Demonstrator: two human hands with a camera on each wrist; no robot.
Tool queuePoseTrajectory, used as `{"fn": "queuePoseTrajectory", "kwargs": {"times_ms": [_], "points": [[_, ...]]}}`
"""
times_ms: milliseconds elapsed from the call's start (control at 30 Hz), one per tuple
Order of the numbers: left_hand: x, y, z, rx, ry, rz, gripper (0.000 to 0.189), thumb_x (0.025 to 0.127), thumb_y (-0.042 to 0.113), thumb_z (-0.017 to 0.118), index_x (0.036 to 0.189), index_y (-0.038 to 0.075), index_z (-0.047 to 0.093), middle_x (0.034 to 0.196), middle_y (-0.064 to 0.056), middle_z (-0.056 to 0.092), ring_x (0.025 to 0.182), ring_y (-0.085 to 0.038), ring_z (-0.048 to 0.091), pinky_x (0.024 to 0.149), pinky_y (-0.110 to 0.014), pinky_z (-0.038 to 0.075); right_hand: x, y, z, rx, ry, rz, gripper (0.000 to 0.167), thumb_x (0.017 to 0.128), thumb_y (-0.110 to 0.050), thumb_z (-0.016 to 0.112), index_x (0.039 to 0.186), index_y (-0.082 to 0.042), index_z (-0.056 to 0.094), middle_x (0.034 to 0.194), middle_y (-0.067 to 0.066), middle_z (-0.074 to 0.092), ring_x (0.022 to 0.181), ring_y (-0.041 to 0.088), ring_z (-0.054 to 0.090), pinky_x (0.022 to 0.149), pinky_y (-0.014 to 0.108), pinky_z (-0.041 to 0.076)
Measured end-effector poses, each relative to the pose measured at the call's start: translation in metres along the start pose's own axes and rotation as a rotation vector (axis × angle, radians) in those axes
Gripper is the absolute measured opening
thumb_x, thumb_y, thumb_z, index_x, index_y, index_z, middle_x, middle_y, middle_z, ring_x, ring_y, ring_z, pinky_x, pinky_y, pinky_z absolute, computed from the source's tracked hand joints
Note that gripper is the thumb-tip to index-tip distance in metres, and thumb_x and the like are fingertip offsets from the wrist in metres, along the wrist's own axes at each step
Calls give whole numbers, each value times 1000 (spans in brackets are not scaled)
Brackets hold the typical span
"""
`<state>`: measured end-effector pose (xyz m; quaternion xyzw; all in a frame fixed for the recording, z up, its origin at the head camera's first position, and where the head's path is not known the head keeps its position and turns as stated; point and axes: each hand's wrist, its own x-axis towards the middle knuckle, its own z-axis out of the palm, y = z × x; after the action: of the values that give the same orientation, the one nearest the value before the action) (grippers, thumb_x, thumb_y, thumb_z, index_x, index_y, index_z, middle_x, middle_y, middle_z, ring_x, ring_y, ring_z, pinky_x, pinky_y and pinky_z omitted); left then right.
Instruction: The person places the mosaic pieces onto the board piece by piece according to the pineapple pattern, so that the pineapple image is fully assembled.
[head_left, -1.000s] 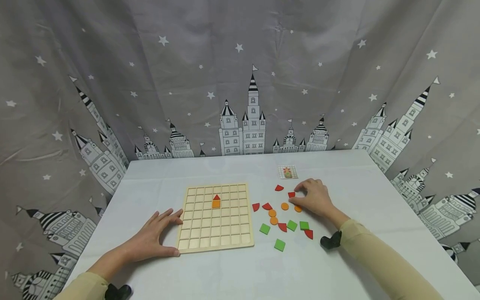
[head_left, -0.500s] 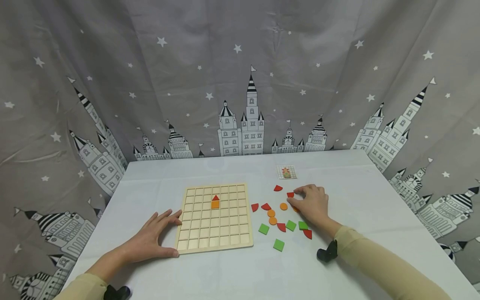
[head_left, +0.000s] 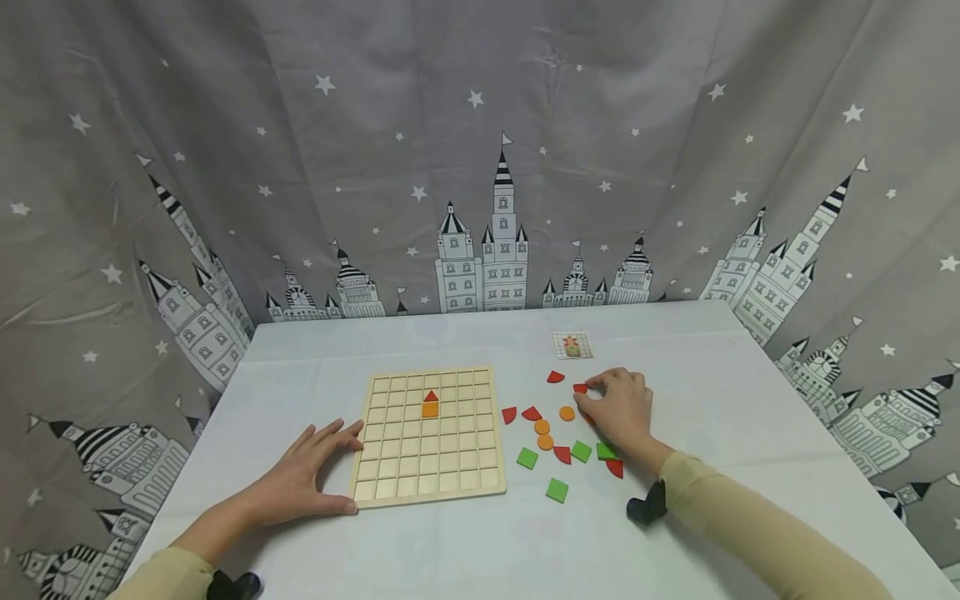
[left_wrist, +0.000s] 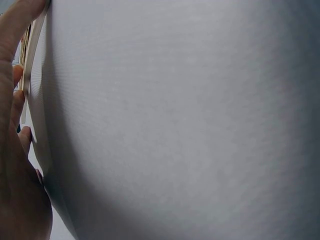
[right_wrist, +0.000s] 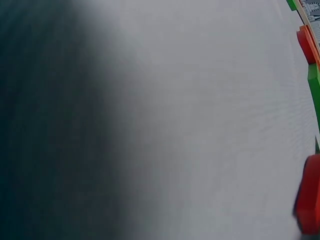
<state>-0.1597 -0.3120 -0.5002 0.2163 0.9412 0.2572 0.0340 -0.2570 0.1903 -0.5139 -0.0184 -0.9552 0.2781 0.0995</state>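
Note:
The wooden grid board [head_left: 427, 483] lies flat on the table, with a red triangle [head_left: 431, 397] set just above an orange square [head_left: 430, 409] in its upper part. My left hand [head_left: 288, 479] rests on the table with fingers spread, touching the board's left edge; its thumb tip lies at the near corner. In the left wrist view, the left hand [left_wrist: 20, 165] shows along the left side. Right of the board, my right hand [head_left: 618, 408] pinches a red quarter-circle piece [head_left: 580, 388] between thumb and forefinger, low at the tabletop. An orange disc beneath that hand is mostly hidden.
Loose pieces lie between board and right hand: several red quarter circles [head_left: 532, 413], orange discs [head_left: 567, 413] and green squares [head_left: 557, 490]. A small picture card [head_left: 572, 345] lies behind them. A grey castle-print curtain [head_left: 337, 167] hangs behind the white table [head_left: 465, 550].
My right hand has lowered slightly and closed in on the red quarter circle, and its forearm has shifted a little left and nearer. My left hand and the board stay put.

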Motion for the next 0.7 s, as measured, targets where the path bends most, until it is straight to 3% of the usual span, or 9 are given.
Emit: {"fn": "queuePoseTrajectory", "kwargs": {"times_ms": [200, 400, 700], "points": [[0, -1, 1, 11, -6, -10, 81, 67, 72, 82, 128, 26, 56, 161, -7, 40, 150, -44, 25, 121, -67, 8, 4, -10, -8, 46, -10, -7, 37, 88, -37, 76, 110, -7, 75, 129, 16, 57, 130, 39, 38, 109, 59, 33], [0, -2, 0, 19, -2, -19, 82, 67, 72, 82, 129, 25, 56, 162, -8, 40, 150, -44, 24, 121, -67, 8, 4, -63, -17, 140, -39, -77, 38, 88, -39, 77, 112, -9, 76, 135, 14, 57, 134, 37, 36, 112, 58, 30], [0, -3, 1, 9, 1, 2, 81, 67, 70, 83, 129, 25, 56, 161, -8, 40, 150, -44, 25, 121, -67, 8, -20, -149, 28, 228, -129, -233, 29, 85, -42, 78, 101, -18, 79, 122, 2, 62, 125, 29, 44, 104, 49, 38]]}}
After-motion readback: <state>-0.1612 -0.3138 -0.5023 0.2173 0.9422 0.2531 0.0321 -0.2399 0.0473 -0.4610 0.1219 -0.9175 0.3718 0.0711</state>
